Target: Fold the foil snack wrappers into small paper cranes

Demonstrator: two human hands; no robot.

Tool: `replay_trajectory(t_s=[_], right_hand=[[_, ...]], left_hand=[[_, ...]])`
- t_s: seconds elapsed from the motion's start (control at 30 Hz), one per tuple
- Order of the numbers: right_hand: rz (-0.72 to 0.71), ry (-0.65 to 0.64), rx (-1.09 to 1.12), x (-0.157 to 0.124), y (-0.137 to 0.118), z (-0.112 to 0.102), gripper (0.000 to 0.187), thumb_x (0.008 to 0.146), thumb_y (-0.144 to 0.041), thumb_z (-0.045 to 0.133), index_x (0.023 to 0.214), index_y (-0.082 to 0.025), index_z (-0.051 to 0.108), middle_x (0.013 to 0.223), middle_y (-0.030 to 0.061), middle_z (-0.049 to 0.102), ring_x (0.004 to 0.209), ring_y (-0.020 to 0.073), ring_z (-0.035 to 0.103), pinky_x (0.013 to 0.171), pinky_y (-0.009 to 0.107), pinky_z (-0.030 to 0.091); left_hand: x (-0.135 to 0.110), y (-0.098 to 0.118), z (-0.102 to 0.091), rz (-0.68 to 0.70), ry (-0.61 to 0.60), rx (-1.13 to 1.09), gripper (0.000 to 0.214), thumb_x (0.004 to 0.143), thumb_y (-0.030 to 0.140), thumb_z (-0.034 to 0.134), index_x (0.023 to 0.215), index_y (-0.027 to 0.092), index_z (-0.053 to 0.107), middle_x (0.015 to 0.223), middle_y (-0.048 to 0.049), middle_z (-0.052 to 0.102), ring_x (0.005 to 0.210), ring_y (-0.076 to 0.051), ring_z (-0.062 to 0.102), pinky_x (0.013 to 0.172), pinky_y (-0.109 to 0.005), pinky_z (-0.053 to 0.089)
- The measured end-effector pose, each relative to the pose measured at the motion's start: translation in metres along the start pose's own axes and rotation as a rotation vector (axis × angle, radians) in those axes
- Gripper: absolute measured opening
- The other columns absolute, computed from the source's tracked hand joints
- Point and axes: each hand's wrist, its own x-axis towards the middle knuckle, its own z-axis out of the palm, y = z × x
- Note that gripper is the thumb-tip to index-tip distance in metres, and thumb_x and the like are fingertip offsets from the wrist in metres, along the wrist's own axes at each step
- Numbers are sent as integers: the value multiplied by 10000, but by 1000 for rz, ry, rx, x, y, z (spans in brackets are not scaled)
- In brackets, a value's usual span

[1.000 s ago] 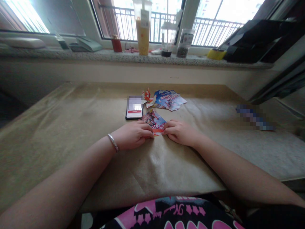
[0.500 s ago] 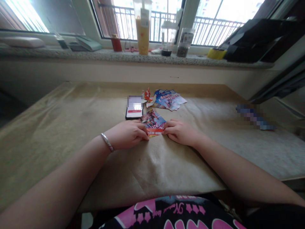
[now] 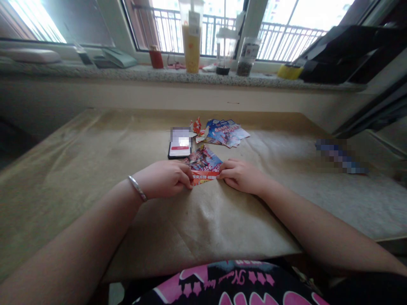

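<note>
A printed sheet of paper (image 3: 205, 163), folded to a point at its far end, lies on the table between my hands. Its near part is an orange strip with white lettering. My left hand (image 3: 167, 178), a silver bangle at its wrist, pinches the sheet's left edge. On the opposite edge my right hand (image 3: 240, 174) has its fingers closed on the paper. Just beyond the left hand lies a phone (image 3: 179, 146) with its screen lit. A small folded orange-and-white paper figure (image 3: 197, 127) stands behind the sheet.
Several blue printed leaflets (image 3: 227, 132) are fanned out beyond the sheet. A blurred-out flat item (image 3: 340, 156) lies at the table's right. On the windowsill (image 3: 127, 74) stand a tall yellow drink cup (image 3: 191, 46), other cups and a yellow tape roll (image 3: 289, 71).
My left hand has slid a little to the left along the paper, baring more of the orange strip and its lettering. The right hand has stayed in place.
</note>
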Motion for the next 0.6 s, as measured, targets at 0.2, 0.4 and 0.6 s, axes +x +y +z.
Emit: replay_trajectory(t_s=[0.2,0.4,0.6], right_hand=[[-9,9,14,0,0,0,238,833,-131,476,891,-202,696,947,67,651,834,165,565,747,288,462],[-12,6,25,0,0,-1,239,820,-116,485,888,-207,695,943,68,651,830,165,571,744,291,465],[3,-10,15,-1,3,-2,233,814,-118,486,881,-210,689,958,69,647,847,173,568,749,295,458]], left_hand=[[-2,-3,-1,-20,-29,-11,322,744,111,518,836,314,749,1052,54,683,900,-136,629,814,-239,467],[-3,-7,-3,-17,-57,-51,351,729,90,503,850,302,755,1099,33,666,938,-140,617,902,-245,450],[-7,-19,-3,-36,-58,-160,283,749,125,523,799,282,754,1179,20,609,981,-151,608,943,-258,431]])
